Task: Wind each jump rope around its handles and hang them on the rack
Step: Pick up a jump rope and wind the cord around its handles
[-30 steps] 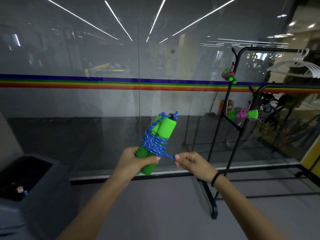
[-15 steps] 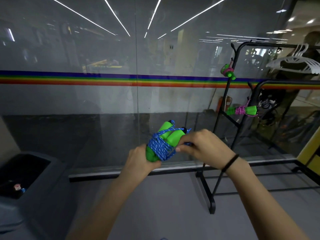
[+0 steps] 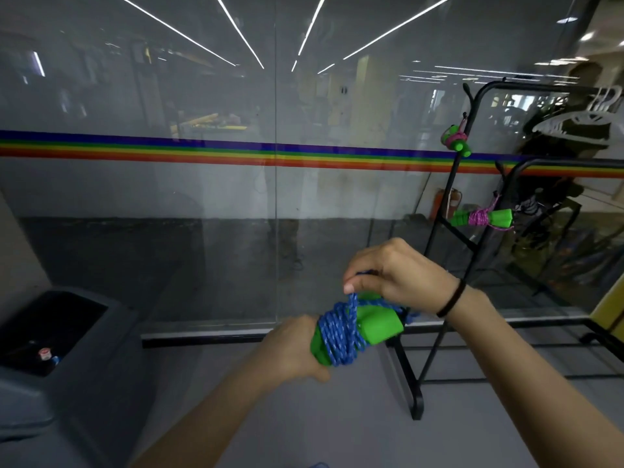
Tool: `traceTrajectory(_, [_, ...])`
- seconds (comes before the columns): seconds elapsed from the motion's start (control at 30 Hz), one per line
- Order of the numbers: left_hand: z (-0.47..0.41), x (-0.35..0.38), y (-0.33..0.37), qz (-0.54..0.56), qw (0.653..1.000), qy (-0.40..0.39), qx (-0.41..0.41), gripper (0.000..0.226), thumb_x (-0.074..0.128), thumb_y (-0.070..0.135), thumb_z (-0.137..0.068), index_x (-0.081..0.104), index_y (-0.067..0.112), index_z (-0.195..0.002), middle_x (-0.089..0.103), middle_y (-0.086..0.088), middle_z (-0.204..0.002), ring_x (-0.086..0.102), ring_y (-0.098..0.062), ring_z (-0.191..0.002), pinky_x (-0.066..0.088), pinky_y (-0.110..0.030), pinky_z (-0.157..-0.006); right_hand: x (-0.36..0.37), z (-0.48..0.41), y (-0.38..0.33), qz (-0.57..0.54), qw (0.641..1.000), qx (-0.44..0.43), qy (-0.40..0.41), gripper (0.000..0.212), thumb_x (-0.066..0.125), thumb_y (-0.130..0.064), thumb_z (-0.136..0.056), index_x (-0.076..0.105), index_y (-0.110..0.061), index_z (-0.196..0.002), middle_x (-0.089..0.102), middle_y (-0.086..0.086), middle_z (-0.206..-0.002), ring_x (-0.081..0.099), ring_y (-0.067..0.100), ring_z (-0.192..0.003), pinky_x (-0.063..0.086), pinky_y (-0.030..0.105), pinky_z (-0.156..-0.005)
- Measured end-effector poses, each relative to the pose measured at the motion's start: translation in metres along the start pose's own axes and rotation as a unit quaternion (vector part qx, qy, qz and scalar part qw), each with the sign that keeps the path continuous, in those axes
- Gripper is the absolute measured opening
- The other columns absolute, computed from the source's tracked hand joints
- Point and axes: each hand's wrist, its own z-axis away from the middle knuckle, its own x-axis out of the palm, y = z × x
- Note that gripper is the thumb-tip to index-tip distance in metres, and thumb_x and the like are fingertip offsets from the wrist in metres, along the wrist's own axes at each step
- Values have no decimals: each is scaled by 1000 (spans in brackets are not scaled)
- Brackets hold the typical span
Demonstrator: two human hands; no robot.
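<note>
Bin point(image 3: 50, 332) left; rack point(image 3: 472, 231) right, against glass wall point(image 3: 202, 197).

No legible txt anywhere.

Illumination was moderate and even, supplied from overhead. Long white ceiling light strips point(image 3: 236, 32) appeared as bright reflected streaks on the large glass wall panel point(image 3: 202, 197), which also carried hazy, washed-out reflections of the room. Highlights at the upper right were overexposed. Wide-angle distortion bowed the horizontal rainbow-coloured stripe point(image 3: 236, 152) and the black metal rack point(image 3: 439, 231) near the edges. Shadows on the grey floor point(image 3: 337, 417) were faint. Overall sharpness was soft.
</note>
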Motion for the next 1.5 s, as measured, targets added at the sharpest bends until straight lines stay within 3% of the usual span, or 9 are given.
traceTrajectory(0.2, [16, -18, 20, 117, 969, -186, 111, 29, 79, 5, -63, 58, 24, -70, 59, 12, -64, 53, -3, -61, 45, -17, -60, 15, -6, 14, -306, 933, 155, -108, 11, 60, -5, -82, 66, -9, -73, 56, -9, -45, 47, 0, -42, 40, 11, -49])
traceTrajectory(0.3, [14, -25, 23, 258, 927, -222, 156, 22, 78, 5, -64, 64, 21, -70, 66, 11, -65, 59, -2, -60, 47, -15, -58, 60, -4, 27, -166, 901, 345, 204, 24, 49, 6, -78, 61, -8, -61, 57, -7, -37, 53, 1, -44, 38, 10, -51])
traceTrajectory(0.37, [10, -21, 18, 370, 900, -169, 158, 15, 74, 16, -60, 67, 19, -72, 69, 8, -67, 63, -7, -63, 51, -19, -62, 77, -4, 15, -320, 884, 299, 161, 28, 54, 2, -81, 59, -13, -59, 60, -6, -40, 54, 2, -46, 41, 12, -50])
traceTrajectory(0.47, [0, -15, 6, 509, 856, -61, 67, 42, 72, 26, -50, 65, 13, -89, 68, 2, -76, 63, -13, -71, 52, -35, -77, 84, -8, 19, -364, 883, 274, 112, 41, 54, 6, -78, 61, -17, -45, 52, -6, -35, 43, -1, -32, 33, 12, -39])
traceTrajectory(0.67, [-4, -7, 11, 387, 904, 180, 4, 20, 74, 17, -75, 67, 16, -93, 69, 2, -80, 62, -5, -71, 48, -16, -67, 75, -4, 20, -92, 921, 299, 231, 22, 64, -11, -78, 63, -14, -56, 46, -2, -47, 47, 0, -54, 33, 8, -51])
traceTrajectory(0.97, [8, -18, 28, 572, 805, 156, 35, 17, 64, 12, -78, 66, 9, -95, 72, -8, -77, 68, -19, -67, 56, -27, -63, 70, 19, -2, -458, 784, 241, 343, 12, 62, 0, -81, 67, -10, -78, 62, -5, -52, 54, 4, -48, 46, 12, -52])
traceTrajectory(1.13, [13, -16, 43, 580, 795, 174, 42, 29, 62, 7, -81, 59, 2, -108, 68, -13, -89, 68, -16, -70, 55, -24, -61, 62, 32, -10, -270, 850, 216, 398, 4, 67, -15, -80, 68, -18, -78, 68, -4, -69, 60, 10, -64, 50, 28, -64])
traceTrajectory(1.23, [15, -13, 47, 549, 813, 185, 56, 38, 64, 5, -81, 54, 8, -117, 70, -5, -94, 69, -14, -76, 55, -22, -65, 52, 32, -25, -151, 883, 168, 413, 3, 67, -18, -79, 66, -15, -80, 66, -6, -75, 61, 6, -70, 49, 21, -67])
traceTrajectory(1.5, [18, -8, 51, 576, 797, 166, 74, 36, 66, 16, -66, 63, 18, -102, 75, 4, -91, 68, -8, -85, 54, -20, -72, 55, 29, -44, -149, 904, 64, 395, 21, 69, -21, -80, 65, -10, -97, 58, 0, -86, 59, 11, -81, 48, 20, -74])
